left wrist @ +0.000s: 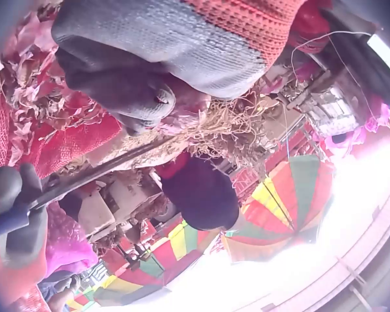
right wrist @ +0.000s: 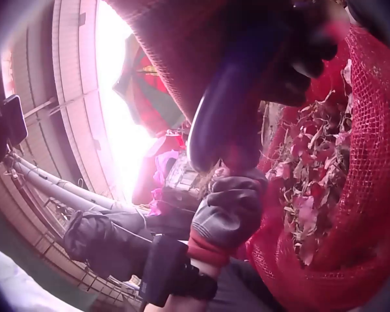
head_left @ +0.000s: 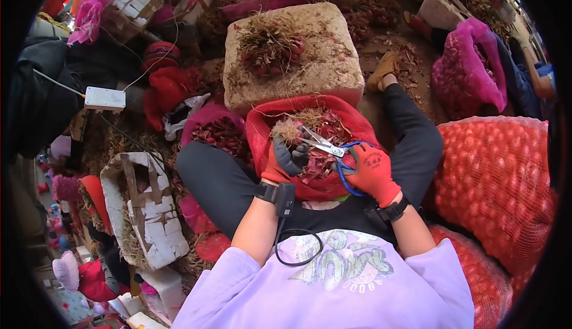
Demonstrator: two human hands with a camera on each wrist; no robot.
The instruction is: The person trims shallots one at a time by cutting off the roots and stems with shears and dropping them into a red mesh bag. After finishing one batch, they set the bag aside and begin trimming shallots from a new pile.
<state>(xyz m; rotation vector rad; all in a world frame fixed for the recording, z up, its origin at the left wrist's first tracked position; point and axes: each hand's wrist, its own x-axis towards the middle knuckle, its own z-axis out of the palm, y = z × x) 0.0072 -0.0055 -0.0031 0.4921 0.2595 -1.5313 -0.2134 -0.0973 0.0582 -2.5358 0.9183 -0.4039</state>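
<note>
My left hand, in a red glove with grey-coated palm and fingers, grips a small shallot with a tuft of dry roots. The blades of the scissors stand apart beside that tuft. Gloved likewise, my right hand holds the scissors by their blue handles. In the left wrist view a blade points at the roots. Below both hands, between the legs, a red mesh bag lies open with reddish skins and dry trimmings inside.
A foam block ahead bears a rooty heap of shallots. Full red mesh sacks stand at the right. On the left are a pink bag of skins and a broken foam box. A cable hangs from the left wrist.
</note>
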